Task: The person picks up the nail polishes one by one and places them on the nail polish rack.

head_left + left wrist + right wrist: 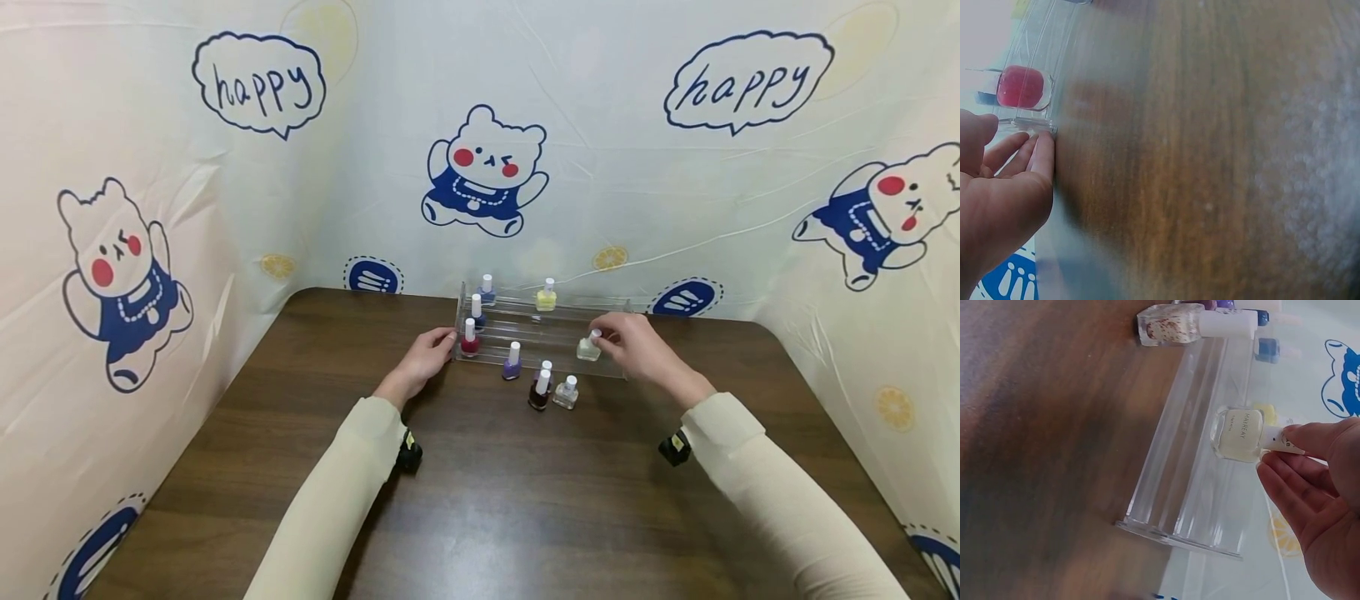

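Observation:
My right hand [641, 346] pinches the white cap of a pale, milky nail polish bottle [1239, 433] between thumb and fingers. That bottle is held over the right part of a clear stepped display rack [1154, 534]. At the rack's left end, the fingertips of my left hand [426, 360] touch its side, fingers fairly straight. Beside that hand, a red polish bottle [1020, 87] stands on the lowest step. Behind it on the rack are a dark blue bottle [477, 317] and a lighter blue bottle [487, 293]. A yellow bottle [546, 298] sits on the upper step.
In front of the rack on the brown wooden table [480, 508] stand a purple bottle [512, 367], a very dark bottle [538, 396] partly covering another bottle, and a clear bottle with flecks [1169, 326]. A printed cloth [600, 183] hangs around the table's back and sides.

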Motion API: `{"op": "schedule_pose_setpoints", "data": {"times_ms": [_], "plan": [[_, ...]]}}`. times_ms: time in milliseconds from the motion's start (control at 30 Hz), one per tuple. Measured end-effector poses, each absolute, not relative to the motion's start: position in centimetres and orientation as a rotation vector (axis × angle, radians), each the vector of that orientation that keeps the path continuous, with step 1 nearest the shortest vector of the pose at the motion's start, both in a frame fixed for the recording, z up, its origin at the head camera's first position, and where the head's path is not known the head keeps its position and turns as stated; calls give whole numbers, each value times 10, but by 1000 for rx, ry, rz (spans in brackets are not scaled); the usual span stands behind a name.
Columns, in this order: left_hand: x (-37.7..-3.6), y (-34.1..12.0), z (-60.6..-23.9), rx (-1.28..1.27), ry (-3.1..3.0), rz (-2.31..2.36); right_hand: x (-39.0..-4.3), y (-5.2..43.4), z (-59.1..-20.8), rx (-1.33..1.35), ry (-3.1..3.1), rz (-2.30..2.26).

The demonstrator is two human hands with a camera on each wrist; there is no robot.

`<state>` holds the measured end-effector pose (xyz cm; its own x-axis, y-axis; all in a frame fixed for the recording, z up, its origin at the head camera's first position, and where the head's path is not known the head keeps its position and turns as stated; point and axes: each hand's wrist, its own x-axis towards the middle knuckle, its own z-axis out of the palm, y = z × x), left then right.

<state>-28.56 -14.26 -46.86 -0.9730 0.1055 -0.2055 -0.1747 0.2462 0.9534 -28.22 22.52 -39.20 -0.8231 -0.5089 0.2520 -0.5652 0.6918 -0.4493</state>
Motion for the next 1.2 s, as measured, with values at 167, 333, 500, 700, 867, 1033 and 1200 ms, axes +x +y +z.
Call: {"op": "schedule_pose_setpoints", "data": {"times_ms": [167,333,500,700,867,1033,1200], "plan": [[-286,-142,-469,-72,2288,1797,-286,227,-387,879,-2783,775],[-286,-142,-468,-80,2285,1793,-291,228,-384,867,-2764,760],[-286,-142,-468,-79,2292,1793,-296,229,-385,869,-2746,750],[-286,-142,-468,-69,2281,1809,-300,230,-386,844,-2764,743],[-287,-142,-468,-72,2289,1805,-302,228,-386,821,-2771,736],[-287,-142,-469,-81,2290,1797,-304,228,-385,821,-2772,730],[-288,-143,-472,-78,2296,1788,-306,229,-384,801,-2795,736]]}}
